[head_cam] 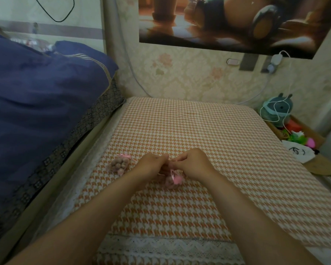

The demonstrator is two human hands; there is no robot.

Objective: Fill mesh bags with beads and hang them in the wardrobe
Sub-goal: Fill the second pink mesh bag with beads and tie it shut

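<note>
Our forearms point(107, 207) cross the lace edge point(161, 245); left hand point(151, 165) and right hand point(193, 163) pinch a pink mesh bag point(173, 179) on houndstooth cloth point(199, 131), filled bag point(120, 164) just left, blue bedding point(36, 92) alongside.

filled bag point(119, 165) just left of hands, cloth point(199, 131) beyond open

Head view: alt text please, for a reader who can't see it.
The left hand and right hand meet over an orange houndstooth cloth, pinching the top of a pink mesh bag of beads. A second bag, filled, lies on the cloth to their left. Blue bedding lies at far left; a poster hangs behind.
</note>
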